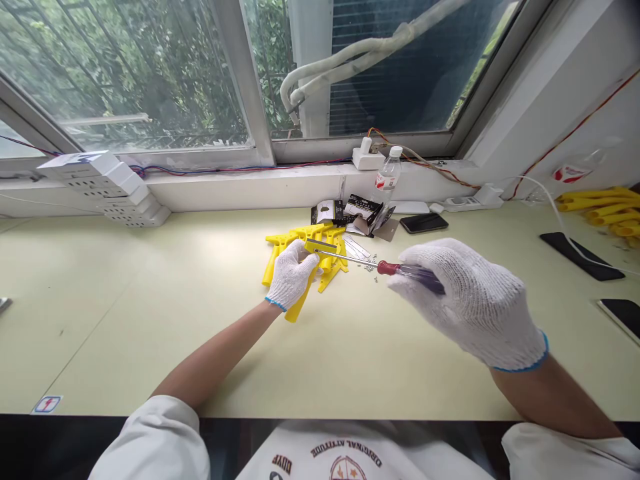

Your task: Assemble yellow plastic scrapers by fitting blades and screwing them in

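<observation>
Window [125, 73]: 12 o'clock, beyond the desk.
Desk [150, 320]: pale green, under both hands.
Right hand [465, 303]: gloved, closed around a screwdriver [413, 272].
Left hand [293, 275]: gloved, gripping a yellow part [296, 308], at 11 o'clock.
Screwdriver tip: against the yellow part.
Screws [371, 265]: loose, at 12 o'clock, just below the shaft.

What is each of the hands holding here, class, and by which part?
The right hand grips a screwdriver by its handle; the left hand holds a yellow plastic piece around its middle.

yellow plastic part [327, 265] | screwdriver [387, 267], red collar, steel shaft | tip against part
</observation>
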{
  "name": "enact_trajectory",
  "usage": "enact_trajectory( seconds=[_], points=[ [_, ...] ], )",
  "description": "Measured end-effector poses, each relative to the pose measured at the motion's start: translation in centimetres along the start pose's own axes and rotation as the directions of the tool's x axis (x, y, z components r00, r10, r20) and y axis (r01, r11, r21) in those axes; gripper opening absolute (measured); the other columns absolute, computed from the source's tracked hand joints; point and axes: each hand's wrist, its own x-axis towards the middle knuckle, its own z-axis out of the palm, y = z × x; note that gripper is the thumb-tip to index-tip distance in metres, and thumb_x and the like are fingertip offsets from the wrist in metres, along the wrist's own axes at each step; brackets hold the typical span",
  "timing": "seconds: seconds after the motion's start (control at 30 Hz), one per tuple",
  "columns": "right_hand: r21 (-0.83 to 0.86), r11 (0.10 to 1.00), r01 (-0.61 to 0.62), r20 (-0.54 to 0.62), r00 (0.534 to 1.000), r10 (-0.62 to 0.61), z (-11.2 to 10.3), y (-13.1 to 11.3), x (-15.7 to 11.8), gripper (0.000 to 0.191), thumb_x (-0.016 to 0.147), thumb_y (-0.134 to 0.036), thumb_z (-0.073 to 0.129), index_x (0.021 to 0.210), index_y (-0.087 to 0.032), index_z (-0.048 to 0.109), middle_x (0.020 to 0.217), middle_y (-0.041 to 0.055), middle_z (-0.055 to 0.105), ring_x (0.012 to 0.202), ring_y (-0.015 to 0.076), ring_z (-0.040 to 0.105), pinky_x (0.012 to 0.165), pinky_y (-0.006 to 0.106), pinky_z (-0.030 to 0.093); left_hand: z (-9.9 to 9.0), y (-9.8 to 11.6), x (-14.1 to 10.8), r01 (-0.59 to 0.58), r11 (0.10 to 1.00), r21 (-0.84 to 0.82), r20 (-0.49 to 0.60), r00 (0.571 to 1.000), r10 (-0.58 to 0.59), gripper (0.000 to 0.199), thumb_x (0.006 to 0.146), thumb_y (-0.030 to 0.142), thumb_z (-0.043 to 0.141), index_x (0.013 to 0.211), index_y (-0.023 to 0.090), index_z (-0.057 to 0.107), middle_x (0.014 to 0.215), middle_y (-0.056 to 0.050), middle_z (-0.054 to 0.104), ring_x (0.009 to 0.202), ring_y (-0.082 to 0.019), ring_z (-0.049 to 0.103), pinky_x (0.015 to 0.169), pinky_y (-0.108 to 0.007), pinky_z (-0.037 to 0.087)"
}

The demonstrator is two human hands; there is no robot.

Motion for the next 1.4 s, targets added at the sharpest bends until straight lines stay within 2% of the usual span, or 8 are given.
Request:
enact_trajectory(
  seconds=[0.13,0.4,0.6,0.8,0.97,1.1,1.27,1.4],
  points=[
    [0.163,0.982,0.100,0.111,0.987,-0.119,-1.0,0.3,0.7,0.012,0.103,-0.016,0.062,0.107,-0.027,0.065,0.109,0.0078,0.072,0.094,0.0234,0.072,0.073,0.033,0.058,-0.2,-0.2,0.2,-0.115,0.989,0.092,0.031,0.993,0.113,0.011,0.089,0.028,0.070,0.091,0.020,0.063,0.085,0.001,0.070,0.070,-0.014,0.068,0.067,-0.028,0.063],
    [-0.151,0.984,0.098,0.030,0.995,-0.094,0.3,1.1,0.1,0.024,0.104,-0.033,0.072,0.126,-0.024,0.071,0.097,0.0066,0.077,0.076,0.0214,0.071,0.053,0.033,0.042,-0.4,-1.0,0.4,-0.100,0.990,0.101,0.035,0.995,0.097,0.014,0.089,0.029,0.070,0.087,0.021,0.059,0.078,0.001,0.066,0.068,-0.016,0.070,0.066,-0.030,0.064],
    [0.068,0.977,0.201,0.137,0.968,-0.209,0.1,1.8,1.0,0.019,0.106,-0.015,0.058,0.122,-0.023,0.064,0.117,0.0098,0.072,0.101,0.0217,0.072,0.081,0.032,0.057,-0.8,-1.6,0.5,-0.054,0.989,0.136,0.035,0.998,0.050,0.012,0.088,0.028,0.069,0.088,0.021,0.059,0.076,0.001,0.068,0.067,-0.018,0.074,0.060,-0.027,0.060],
    [-0.284,0.936,0.207,0.041,0.978,-0.204,0.3,1.6,0.0,0.008,0.105,-0.030,0.069,0.109,-0.023,0.068,0.079,0.0006,0.066,0.061,0.0155,0.055,0.053,0.033,0.034,-0.4,-1.6,0.2,-0.063,0.992,0.109,0.085,0.995,0.054,0.012,0.089,0.029,0.068,0.096,0.020,0.065,0.084,-0.001,0.074,0.068,-0.018,0.075,0.058,-0.027,0.061],
    [-0.017,0.984,0.178,0.206,0.963,-0.171,0.3,1.9,0.6,0.012,0.107,-0.024,0.061,0.117,-0.022,0.068,0.112,0.0083,0.074,0.091,0.0199,0.070,0.071,0.030,0.053,-0.6,-1.9,0.3,-0.033,0.988,0.153,0.071,0.997,0.022,0.012,0.088,0.029,0.067,0.096,0.020,0.064,0.082,-0.001,0.074,0.068,-0.020,0.077,0.052,-0.026,0.058],
    [0.056,0.968,0.244,0.259,0.933,-0.251,-0.4,2.3,0.7,0.020,0.107,-0.012,0.055,0.112,-0.023,0.071,0.106,0.0057,0.077,0.089,0.0179,0.072,0.076,0.029,0.056,-0.5,-2.0,0.3,-0.050,0.992,0.112,0.116,0.993,0.037,0.014,0.089,0.029,0.067,0.098,0.019,0.065,0.086,-0.003,0.075,0.066,-0.018,0.075,0.055,-0.028,0.060],
    [-0.064,0.983,0.172,0.174,0.972,-0.158,0.1,1.4,-0.1,0.019,0.104,-0.020,0.066,0.120,-0.022,0.076,0.097,0.0049,0.080,0.076,0.0182,0.073,0.062,0.030,0.050,-0.5,-2.1,0.2,-0.063,0.986,0.156,0.097,0.994,0.048,0.012,0.089,0.029,0.066,0.098,0.020,0.065,0.085,-0.002,0.075,0.067,-0.018,0.075,0.056,-0.027,0.060],
    [0.075,0.991,-0.113,0.148,0.984,0.101,0.9,0.6,0.1,0.010,0.101,-0.025,0.072,0.106,-0.023,0.080,0.096,0.0039,0.084,0.077,0.0205,0.077,0.066,0.031,0.056,-0.7,-2.1,0.4,-0.081,0.972,0.219,0.048,0.996,0.072,0.010,0.089,0.030,0.066,0.092,0.021,0.062,0.079,0.001,0.072,0.068,-0.019,0.075,0.057,-0.026,0.058]
  ],
)
